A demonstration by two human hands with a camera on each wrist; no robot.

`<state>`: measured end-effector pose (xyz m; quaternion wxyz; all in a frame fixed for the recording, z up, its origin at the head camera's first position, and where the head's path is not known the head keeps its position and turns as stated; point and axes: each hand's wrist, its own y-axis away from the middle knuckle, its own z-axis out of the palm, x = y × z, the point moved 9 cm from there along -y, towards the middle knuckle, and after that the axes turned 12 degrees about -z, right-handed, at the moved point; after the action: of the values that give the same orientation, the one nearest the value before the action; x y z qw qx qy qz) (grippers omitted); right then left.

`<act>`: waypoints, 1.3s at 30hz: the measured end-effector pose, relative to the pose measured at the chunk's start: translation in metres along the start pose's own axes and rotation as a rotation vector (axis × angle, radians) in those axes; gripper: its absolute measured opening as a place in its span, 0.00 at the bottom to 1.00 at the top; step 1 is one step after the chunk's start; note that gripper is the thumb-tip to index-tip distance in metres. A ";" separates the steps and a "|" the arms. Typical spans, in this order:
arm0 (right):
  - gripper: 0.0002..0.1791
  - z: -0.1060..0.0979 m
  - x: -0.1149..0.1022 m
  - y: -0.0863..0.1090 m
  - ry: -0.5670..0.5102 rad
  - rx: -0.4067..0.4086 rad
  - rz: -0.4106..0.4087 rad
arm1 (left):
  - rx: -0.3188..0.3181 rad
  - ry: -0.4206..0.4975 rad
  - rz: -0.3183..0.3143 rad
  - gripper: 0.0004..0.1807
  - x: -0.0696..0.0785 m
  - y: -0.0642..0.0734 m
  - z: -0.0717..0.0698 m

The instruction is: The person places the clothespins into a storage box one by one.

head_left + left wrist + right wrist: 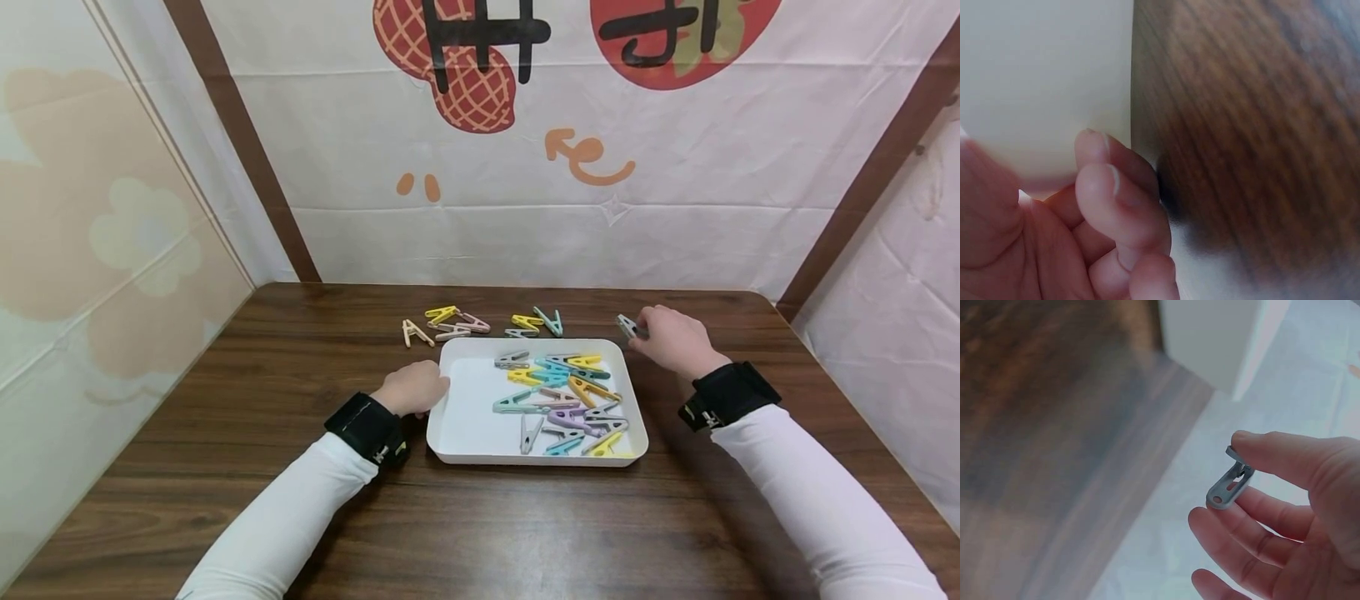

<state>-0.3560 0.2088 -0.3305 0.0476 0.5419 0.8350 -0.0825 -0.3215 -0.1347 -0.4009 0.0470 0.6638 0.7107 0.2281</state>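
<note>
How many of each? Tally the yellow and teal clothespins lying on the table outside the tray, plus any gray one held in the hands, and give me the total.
Yellow clothespins on the table: 2
Teal clothespin on the table: 1
Gray clothespin in the right hand: 1
Total: 4

held clip [1225, 492]: grey | tray [468, 417]: white | table [525, 533]: brown woodgrain | wristbands [365, 425]: black

Bare left grip [411, 387], fingers [1124, 209] curled; bare right grip [675, 337], thumb [1285, 453] opposing fingers in pinch; white-sleeved forearms [300, 504] angled inward behind grips.
</note>
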 end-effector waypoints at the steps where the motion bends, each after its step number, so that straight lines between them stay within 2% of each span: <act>1: 0.17 -0.004 -0.003 0.000 -0.001 0.017 -0.005 | 0.000 0.000 -0.001 0.17 0.000 0.000 0.000; 6: 0.18 -0.023 -0.021 0.002 -0.004 0.079 -0.061 | 0.007 0.003 0.012 0.18 -0.001 -0.002 0.000; 11: 0.17 -0.028 -0.051 0.005 -0.001 0.091 -0.144 | 0.007 0.010 0.013 0.18 -0.001 -0.002 0.000; 18: 0.14 -0.021 -0.100 0.012 0.048 0.106 -0.332 | 0.005 0.011 0.006 0.18 -0.001 -0.003 0.001; 24: 0.13 -0.006 -0.142 0.016 0.043 0.068 -0.515 | 0.000 0.018 0.007 0.18 -0.001 -0.004 0.001; 28: 0.11 0.007 -0.174 0.017 0.041 -0.006 -0.626 | -0.009 0.022 -0.001 0.18 -0.002 -0.004 0.002; 33: 0.10 0.030 -0.206 0.013 -0.008 -0.189 -0.667 | -0.012 0.026 -0.010 0.17 -0.002 -0.003 0.001; 39: 0.12 0.052 -0.232 0.013 0.050 -0.336 -0.711 | -0.009 0.017 -0.016 0.17 -0.002 -0.003 0.001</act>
<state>-0.2506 -0.0038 -0.3433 0.0839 0.2053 0.9734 0.0572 -0.3232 -0.1366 -0.4035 0.0457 0.6559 0.7153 0.2368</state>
